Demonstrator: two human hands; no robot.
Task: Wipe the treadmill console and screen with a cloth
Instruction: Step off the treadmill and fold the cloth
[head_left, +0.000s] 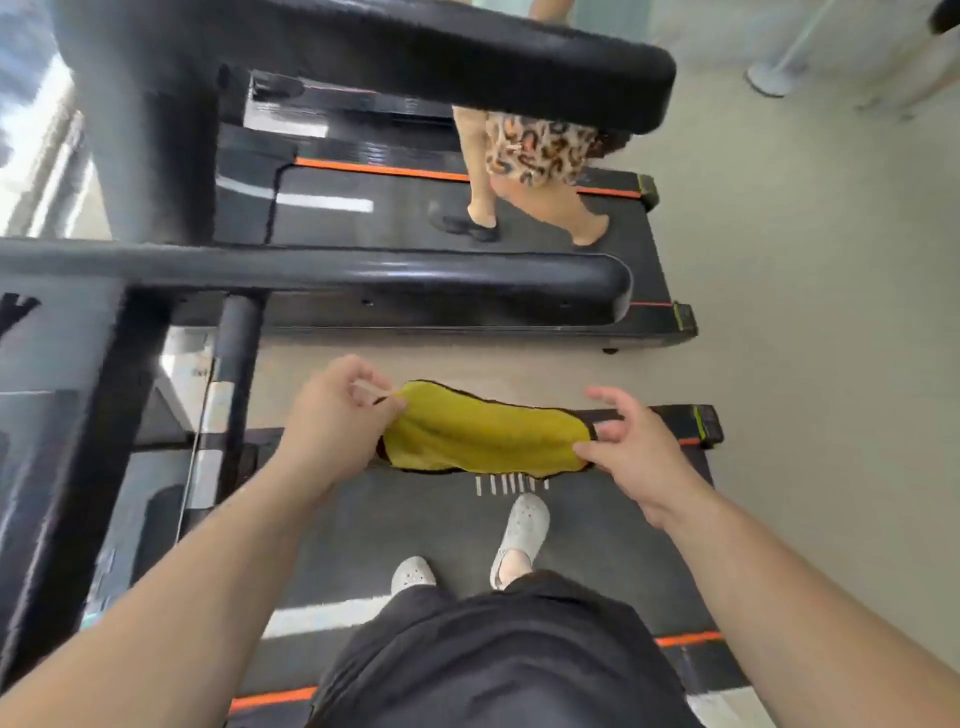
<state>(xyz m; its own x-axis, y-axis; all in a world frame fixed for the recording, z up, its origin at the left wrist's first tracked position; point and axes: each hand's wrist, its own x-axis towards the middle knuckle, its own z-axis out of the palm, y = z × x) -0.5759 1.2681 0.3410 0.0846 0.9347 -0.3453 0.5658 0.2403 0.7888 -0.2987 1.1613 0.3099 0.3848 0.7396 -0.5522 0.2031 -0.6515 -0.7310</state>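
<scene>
Yellow black-edged cloth (483, 434), just one, mid-frame; left hand (332, 415) and right hand (636, 452) fingers pinching opposite ends, black treadmill belt (415, 519) below.

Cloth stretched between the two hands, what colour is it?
The soft fabric cloth is mustard yellow with a thin black edging, seen in the head view.

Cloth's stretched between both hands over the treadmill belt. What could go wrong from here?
1. The right hand pinches only a corner of the yellow cloth, other fingers spread; it may slip and drop onto the belt.
2. The left hand grips the cloth too, so neither holds the handrail; if the belt starts, balance could go.
</scene>
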